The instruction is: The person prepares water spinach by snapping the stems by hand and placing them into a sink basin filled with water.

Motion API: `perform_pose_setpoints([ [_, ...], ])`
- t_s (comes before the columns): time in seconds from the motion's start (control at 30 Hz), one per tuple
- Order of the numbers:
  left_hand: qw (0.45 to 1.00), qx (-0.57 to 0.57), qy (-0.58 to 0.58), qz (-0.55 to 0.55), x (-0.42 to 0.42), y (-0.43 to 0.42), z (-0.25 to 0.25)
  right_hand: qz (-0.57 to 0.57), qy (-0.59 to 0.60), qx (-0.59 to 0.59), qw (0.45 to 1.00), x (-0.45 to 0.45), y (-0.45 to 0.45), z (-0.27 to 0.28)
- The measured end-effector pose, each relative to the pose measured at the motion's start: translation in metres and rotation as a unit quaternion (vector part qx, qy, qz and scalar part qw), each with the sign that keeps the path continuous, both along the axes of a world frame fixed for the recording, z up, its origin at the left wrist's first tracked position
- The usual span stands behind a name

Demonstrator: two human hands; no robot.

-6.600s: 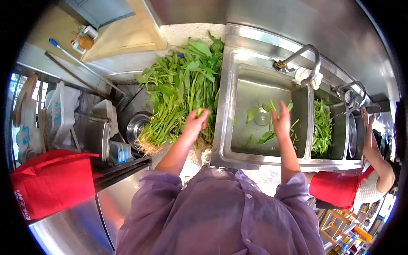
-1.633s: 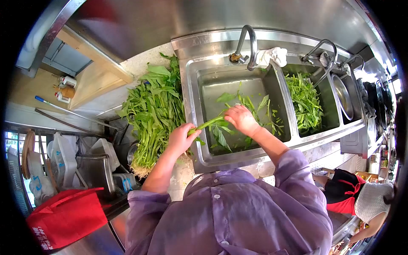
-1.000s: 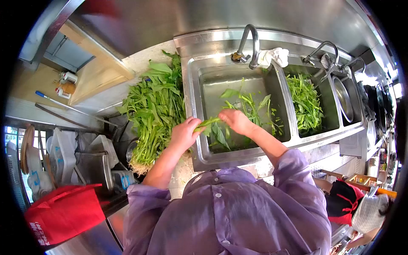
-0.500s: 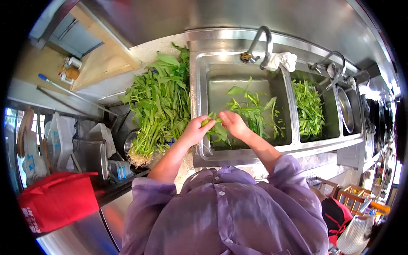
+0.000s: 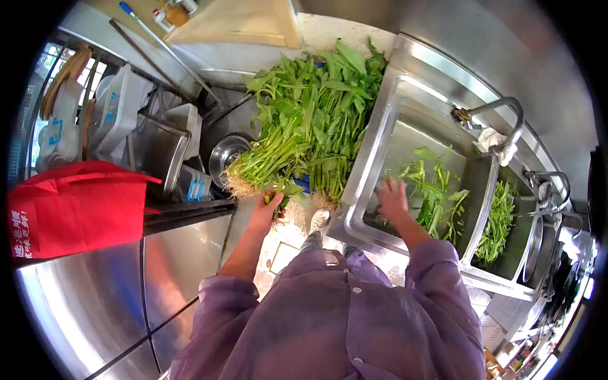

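My left hand (image 5: 271, 206) is closed around a few green stems with leaves, just below the root ends of a large pile of leafy greens (image 5: 316, 120). The pile lies left of the metal sink. Over the near left part of the first sink basin (image 5: 405, 136), my right hand (image 5: 392, 197) has its fingers spread and holds nothing I can see. Loose cut greens (image 5: 434, 193) lie in that basin, right beside my right hand. More cut greens (image 5: 497, 221) fill part of the second basin.
Curved faucets (image 5: 516, 120) with a white cloth (image 5: 495, 144) stand along the sink's back edge. At the left are a red bag (image 5: 79, 209), a metal bowl (image 5: 229, 154) and plastic containers (image 5: 114, 117). A shoe (image 5: 320, 220) shows on the floor.
My hands have parted: the left moved down-left to the pile's root ends with stems in it, the right opened over the basin. The view has swung left, and the other person is out of sight.
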State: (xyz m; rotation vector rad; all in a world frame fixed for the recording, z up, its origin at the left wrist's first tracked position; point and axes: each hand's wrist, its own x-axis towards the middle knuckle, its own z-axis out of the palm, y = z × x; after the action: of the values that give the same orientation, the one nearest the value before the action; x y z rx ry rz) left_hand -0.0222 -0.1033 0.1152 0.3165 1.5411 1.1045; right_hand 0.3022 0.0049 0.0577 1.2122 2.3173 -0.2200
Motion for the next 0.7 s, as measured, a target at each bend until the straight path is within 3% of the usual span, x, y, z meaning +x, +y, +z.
perform_pose_setpoints([
  [0.03, 1.000, -0.014, 0.008, 0.010, -0.006, -0.002, -0.010, 0.019, -0.052, 0.009, 0.998, 0.015, 0.008, -0.012],
  [0.1, 1.000, 0.000, 0.005, 0.015, -0.016, 0.000, -0.029, -0.117, -0.094, -0.012, 0.989, 0.072, 0.030, -0.090],
  [0.17, 0.994, -0.012, 0.105, -0.008, -0.020, 0.009, -0.045, -0.155, -0.179, 0.010, 0.972, 0.090, 0.051, -0.056],
  [0.23, 0.988, -0.021, 0.151, -0.002, -0.028, 0.022, -0.063, -0.268, -0.125, -0.025, 0.955, 0.072, 0.061, 0.021],
  [0.27, 0.984, -0.018, 0.179, 0.004, -0.028, 0.030, -0.060, -0.263, -0.127, -0.023, 0.956, 0.088, 0.069, 0.010],
  [0.33, 0.979, -0.014, 0.203, 0.010, -0.033, 0.047, -0.058, -0.301, 0.181, -0.082, 0.933, 0.138, 0.088, -0.013],
  [0.37, 0.982, -0.017, 0.186, 0.011, -0.036, 0.055, -0.059, -0.303, 0.177, -0.081, 0.933, 0.128, 0.085, 0.002],
  [0.43, 0.987, -0.020, 0.161, 0.000, -0.032, 0.071, -0.065, -0.306, 0.140, 0.146, 0.930, 0.097, 0.067, 0.052],
  [0.47, 0.980, -0.032, 0.188, -0.052, -0.026, 0.078, -0.070, -0.264, 0.126, 0.193, 0.937, 0.097, 0.060, 0.054],
  [0.5, 0.970, -0.043, 0.214, -0.104, -0.020, 0.084, -0.075, -0.270, 0.117, 0.194, 0.936, 0.099, 0.052, 0.048],
  [0.53, 0.939, -0.056, 0.260, -0.216, -0.015, 0.091, -0.087, -0.357, 0.223, 0.079, 0.904, 0.099, 0.043, 0.041],
  [0.57, 0.939, -0.054, 0.255, -0.224, -0.005, 0.092, -0.098, -0.432, 0.325, -0.037, 0.840, 0.101, 0.035, 0.036],
  [0.63, 0.818, -0.036, 0.510, -0.264, 0.023, 0.097, -0.105, -0.415, 0.290, -0.002, 0.862, 0.085, 0.012, 0.046],
  [0.7, 0.832, -0.088, 0.490, -0.245, 0.033, 0.099, -0.109, -0.351, 0.254, 0.062, 0.899, 0.072, -0.007, 0.053],
])
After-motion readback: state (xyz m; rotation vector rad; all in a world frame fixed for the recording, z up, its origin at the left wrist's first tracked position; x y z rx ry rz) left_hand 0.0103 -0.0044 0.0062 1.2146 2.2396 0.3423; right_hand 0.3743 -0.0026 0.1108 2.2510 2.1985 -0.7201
